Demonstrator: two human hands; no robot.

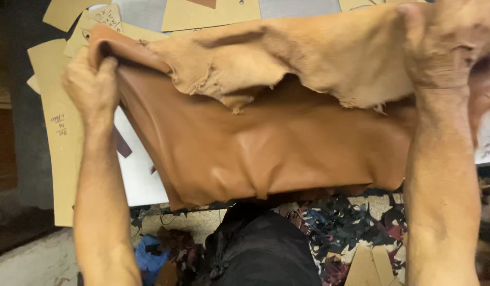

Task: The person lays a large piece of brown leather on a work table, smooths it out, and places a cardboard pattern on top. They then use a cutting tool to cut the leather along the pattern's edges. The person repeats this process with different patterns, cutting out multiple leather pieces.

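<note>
Tan leather hide [266, 143] (ragged far edge) clenched by left hand [91, 87] and right hand [441, 47]; uneven pulling could tear it.

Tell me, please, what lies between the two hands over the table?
In the head view, the tan leather hide spans from the left hand to the right hand, its ragged suede edge folded over the smooth side.

We see card patterns [54, 132] on the white table [141, 182] (some overhang its edge) and scraps [356, 222] littering the floor.
</note>
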